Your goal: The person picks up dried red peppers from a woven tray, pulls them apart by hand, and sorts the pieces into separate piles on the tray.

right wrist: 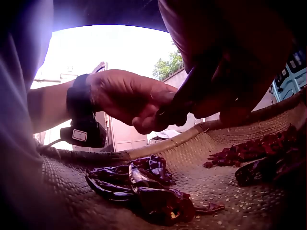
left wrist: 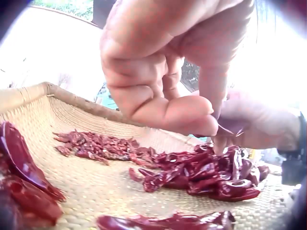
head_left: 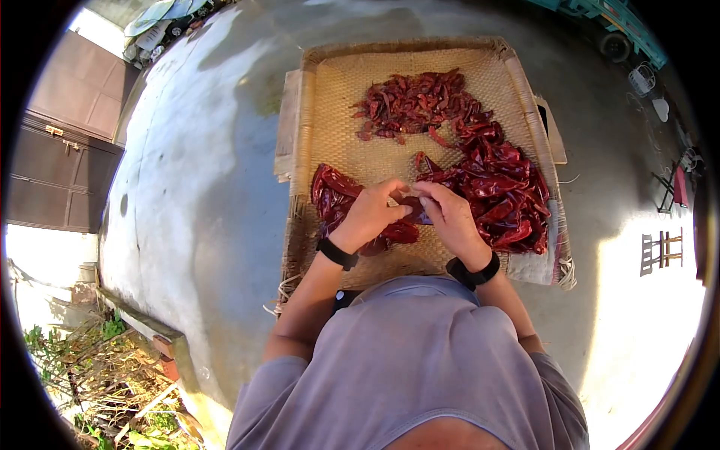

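Observation:
Above the near part of a shallow woven tray [head_left: 360, 67], both hands hold one dark red dried chili pepper [head_left: 417, 212] between them. The left hand [head_left: 371, 216] pinches its left side with thumb and curled fingers. At its other side, the right hand [head_left: 454, 219] grips it with thumb and fingertips. In the right wrist view the chili [right wrist: 192, 85] slants between the hands, partly hidden by the shaded right hand. A small pile of large glossy chilies [head_left: 330, 184] lies under and beside the left hand. Right of the right hand is a larger heap of whole chilies [head_left: 510, 180].
Smaller dried red pieces [head_left: 412, 105] lie at the tray's far end, running into the large heap. A raised rim [head_left: 405, 46] borders the tray. Boards [head_left: 288, 127] stick out under its sides. A small stool [head_left: 670, 249] and a teal vehicle [head_left: 622, 30] stand to the right.

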A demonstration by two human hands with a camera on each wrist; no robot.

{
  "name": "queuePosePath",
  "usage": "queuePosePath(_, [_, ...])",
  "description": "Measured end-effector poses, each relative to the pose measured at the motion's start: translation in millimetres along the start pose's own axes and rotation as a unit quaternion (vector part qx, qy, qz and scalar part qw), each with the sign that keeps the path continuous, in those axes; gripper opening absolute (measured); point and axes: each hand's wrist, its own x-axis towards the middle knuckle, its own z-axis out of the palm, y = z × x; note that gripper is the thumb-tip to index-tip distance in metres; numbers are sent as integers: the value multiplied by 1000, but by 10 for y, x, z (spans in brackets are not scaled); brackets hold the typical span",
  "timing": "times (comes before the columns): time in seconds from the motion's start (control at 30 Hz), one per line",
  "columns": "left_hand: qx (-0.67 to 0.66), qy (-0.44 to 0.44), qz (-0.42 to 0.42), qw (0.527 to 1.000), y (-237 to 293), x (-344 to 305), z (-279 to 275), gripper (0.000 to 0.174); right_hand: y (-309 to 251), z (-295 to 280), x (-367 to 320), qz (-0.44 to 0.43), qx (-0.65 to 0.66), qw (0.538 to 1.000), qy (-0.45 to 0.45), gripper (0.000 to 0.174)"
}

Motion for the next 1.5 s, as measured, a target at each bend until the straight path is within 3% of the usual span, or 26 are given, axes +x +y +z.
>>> queuePosePath(0.03, [-14, -4, -12, 1000, 20, -38, 26, 43, -19, -75, 9, -11, -39, 999, 0, 29])
queuePosePath(0.13, [243, -22, -17, 970, -174, -127, 48, 50, -101, -329, 0, 27, -122, 990, 65, 19])
queuePosePath(0.17, [243, -55, -60, 966, -167, -186, 49, 46, -77, -438, -3, 11, -128, 986, 105, 19])
queuePosePath(0.27, [280, -110, -71, 951, -254, -246, 98, 43, -39, -800, -17, 28, -244, 952, 184, 20])
queuePosePath(0.33, [300, -80, -49, 949, -419, -282, 160, 42, 104, -977, -45, 54, -309, 924, 218, 20])
queuePosePath(0.43, [299, -32, -43, 953, -350, -304, 154, 37, 112, -1036, -87, 21, -396, 873, 285, 20])
queuePosePath(0.53, [276, 7, -40, 960, -139, -340, 105, 31, -13, -873, -83, 3, -248, 936, 249, 20])
queuePosePath(0.6, [236, 26, 8, 971, -45, -326, 77, 30, -117, -627, -83, 32, -59, 993, 102, 22])
queuePosePath(0.63, [224, 21, 6, 974, -11, -303, 83, 30, -151, -513, -98, 33, -30, 999, 20, 27])
queuePosePath(0.7, [199, 14, 4, 980, 53, -255, 119, 30, -169, -256, -93, -47, -75, 995, -38, 36])
queuePosePath(0.73, [187, 17, -4, 982, 92, -251, 116, 31, -159, -170, -104, -23, -52, 996, -64, 34])
queuePosePath(0.8, [164, 26, -19, 986, 149, -248, 103, 33, -136, -98, -79, -19, 0, 998, -62, 29])
queuePosePath(0.9, [162, 118, 23, 979, -115, -240, 111, 38, -224, -323, -18, 13, -70, 997, 21, 24])
queuePosePath(0.97, [198, 64, -8, 978, -327, -181, 103, 41, -194, -509, 21, -16, -112, 985, 131, 22])
queuePosePath(1.03, [229, 21, -50, 972, -383, -157, 121, 42, -92, -735, 42, -46, -235, 948, 208, 19])
queuePosePath(1.13, [261, -22, -94, 961, -378, -111, 210, 41, 23, -941, -6, 15, -314, 912, 263, 21])
queuePosePath(1.17, [268, -36, -86, 959, -401, -101, 234, 41, 74, -980, -35, 73, -335, 906, 249, 23])
queuePosePath(1.27, [278, -46, -78, 956, -402, -74, 303, 38, 311, -1004, -201, 112, -476, 851, 191, 23])
queuePosePath(1.4, [281, -33, -67, 957, -480, -38, 326, 32, 32, -885, -122, 50, -399, 879, 258, 20])
queuePosePath(1.47, [260, -5, -66, 963, -529, -56, 340, 31, -66, -748, -82, -46, -282, 932, 225, 19])
queuePosePath(1.5, [250, 10, -64, 966, -537, -48, 339, 31, -109, -635, -83, -15, -174, 970, 171, 20])
